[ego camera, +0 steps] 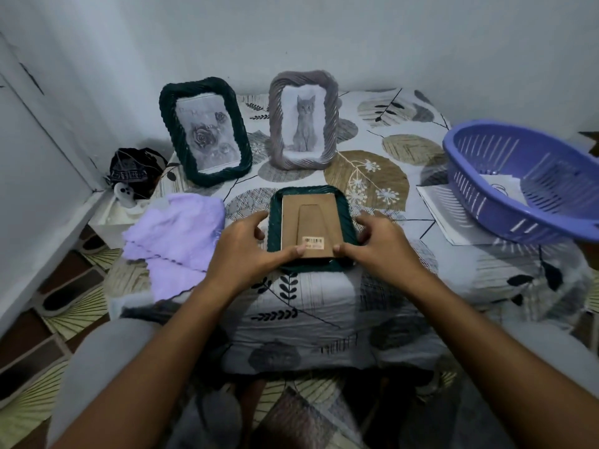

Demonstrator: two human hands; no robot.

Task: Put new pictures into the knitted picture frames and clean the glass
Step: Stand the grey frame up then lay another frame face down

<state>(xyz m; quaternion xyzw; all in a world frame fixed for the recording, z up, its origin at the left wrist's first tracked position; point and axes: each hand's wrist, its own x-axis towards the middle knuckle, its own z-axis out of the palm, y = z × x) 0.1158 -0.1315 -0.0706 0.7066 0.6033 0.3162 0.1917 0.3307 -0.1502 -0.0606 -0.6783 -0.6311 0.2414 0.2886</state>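
A leaf-patterned cloth (324,306) covers the table, where a dark green knitted frame (344,218) lies face down between both hands. The left hand (241,247) and right hand (382,244) grip its sides, thumbs pressing the brown cardboard backing (309,218). Beyond stand a dark green rose frame (205,131) and a grey cat frame (303,119).

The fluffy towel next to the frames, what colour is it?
Light purple: the fluffy towel shows best in the head view, at the left.
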